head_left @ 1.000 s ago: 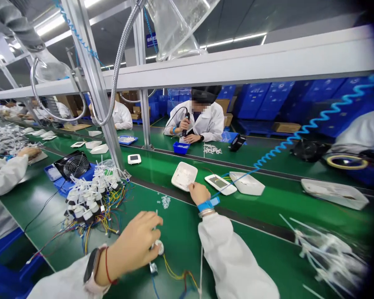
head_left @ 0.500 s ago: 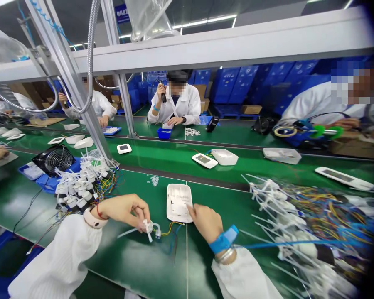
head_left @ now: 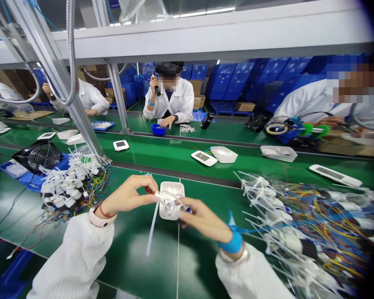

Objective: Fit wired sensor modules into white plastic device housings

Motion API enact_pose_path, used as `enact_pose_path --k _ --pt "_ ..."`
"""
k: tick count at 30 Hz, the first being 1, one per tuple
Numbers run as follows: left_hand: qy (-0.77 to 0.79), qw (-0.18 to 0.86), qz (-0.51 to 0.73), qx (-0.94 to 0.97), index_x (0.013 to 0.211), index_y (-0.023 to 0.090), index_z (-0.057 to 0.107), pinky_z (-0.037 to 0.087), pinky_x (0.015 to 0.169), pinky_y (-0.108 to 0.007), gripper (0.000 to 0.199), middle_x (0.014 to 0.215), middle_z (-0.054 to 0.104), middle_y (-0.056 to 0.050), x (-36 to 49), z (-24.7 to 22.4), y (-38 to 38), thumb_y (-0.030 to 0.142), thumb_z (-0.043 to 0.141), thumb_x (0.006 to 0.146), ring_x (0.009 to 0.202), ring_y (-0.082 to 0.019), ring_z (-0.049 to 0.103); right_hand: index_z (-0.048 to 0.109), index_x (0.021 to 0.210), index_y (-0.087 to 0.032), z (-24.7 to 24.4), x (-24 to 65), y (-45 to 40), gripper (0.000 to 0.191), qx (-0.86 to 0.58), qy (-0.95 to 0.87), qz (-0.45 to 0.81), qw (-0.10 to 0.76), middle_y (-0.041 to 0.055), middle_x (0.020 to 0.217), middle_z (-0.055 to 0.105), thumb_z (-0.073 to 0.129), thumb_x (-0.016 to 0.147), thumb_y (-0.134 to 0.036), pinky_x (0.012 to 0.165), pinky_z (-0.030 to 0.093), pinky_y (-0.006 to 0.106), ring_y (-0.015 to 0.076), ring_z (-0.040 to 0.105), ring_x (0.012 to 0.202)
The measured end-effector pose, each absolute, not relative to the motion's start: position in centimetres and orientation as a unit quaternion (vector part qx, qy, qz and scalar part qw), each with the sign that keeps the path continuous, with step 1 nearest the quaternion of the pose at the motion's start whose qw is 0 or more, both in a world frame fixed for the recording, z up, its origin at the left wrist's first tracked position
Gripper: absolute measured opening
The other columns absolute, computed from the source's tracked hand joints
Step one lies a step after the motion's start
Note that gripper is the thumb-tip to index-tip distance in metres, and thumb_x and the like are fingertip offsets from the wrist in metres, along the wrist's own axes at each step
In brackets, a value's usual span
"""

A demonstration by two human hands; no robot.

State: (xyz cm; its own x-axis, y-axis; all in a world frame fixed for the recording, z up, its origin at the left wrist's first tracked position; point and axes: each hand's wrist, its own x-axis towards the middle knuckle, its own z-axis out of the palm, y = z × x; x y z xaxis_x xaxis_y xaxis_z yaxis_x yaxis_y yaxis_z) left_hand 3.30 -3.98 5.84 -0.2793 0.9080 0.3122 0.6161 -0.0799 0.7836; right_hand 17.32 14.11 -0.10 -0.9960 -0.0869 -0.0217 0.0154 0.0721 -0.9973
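Observation:
A small white plastic assembly with tubing is held between my two hands, above a white plastic housing shell lying on the green bench. My left hand pinches its left end between thumb and fingers. From that end a translucent tube hangs down toward the bench. My right hand grips the other end, where a dark blue bit shows by the fingertips. The wires seen earlier are mostly hidden by this hand. Part of the shell is covered by the assembly and my fingers.
Piles of white tubed parts with coloured wires lie left and right. A black fan stands at left. White housings and display units lie on the green strip ahead. Co-workers sit beyond, under a metal frame.
My left hand has lifted the assembly up and right over the shell. My right hand has left the shell's edge and closed on the assembly. The view has shifted slightly.

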Motion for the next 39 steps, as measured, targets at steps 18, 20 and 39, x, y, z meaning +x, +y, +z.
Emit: enact_pose_path --k 18,20,39 --pt "0.702 0.09 0.541 0.454 0.081 0.012 0.062 0.043 0.076 -0.028 0.021 0.085 0.063 -0.008 -1.4 -7.7 -0.5 0.032 0.055 0.083 0.08 -0.016 0.057 0.065 0.082 -0.015 -5.3 10.4 20.7 0.024 0.006 0.961 -0.266 -0.081 -0.0018 0.057 0.048 0.054 0.08 -0.035 0.052 0.028 0.022 0.0105 0.041 0.053" --pt "0.703 0.104 0.544 0.446 0.084 0.012 0.064 0.043 0.073 -0.028 0.021 0.084 0.064 -0.008 -1.1 -7.3 -0.7 0.032 0.056 0.082 0.078 -0.016 0.057 0.064 0.08 -0.014 -4.7 11.0 21.1 0.024 0.004 0.955 -0.289 -0.072 -0.0028 0.054 0.044 0.056 0.079 -0.037 0.051 0.027 0.022 0.0099 0.038 0.051" --pt "0.537 0.265 0.698 0.392 0.078 0.011 0.065 0.041 0.065 -0.023 0.025 0.074 0.066 -0.007 1.7 -4.6 -4.7 0.036 0.061 0.08 0.068 -0.014 0.058 0.058 0.082 -0.015 -0.5 14.3 18.2 0.024 -0.07 0.875 -0.478 0.031 -0.0005 0.063 0.05 0.051 0.082 -0.038 0.051 0.031 0.022 0.0099 0.04 0.055"
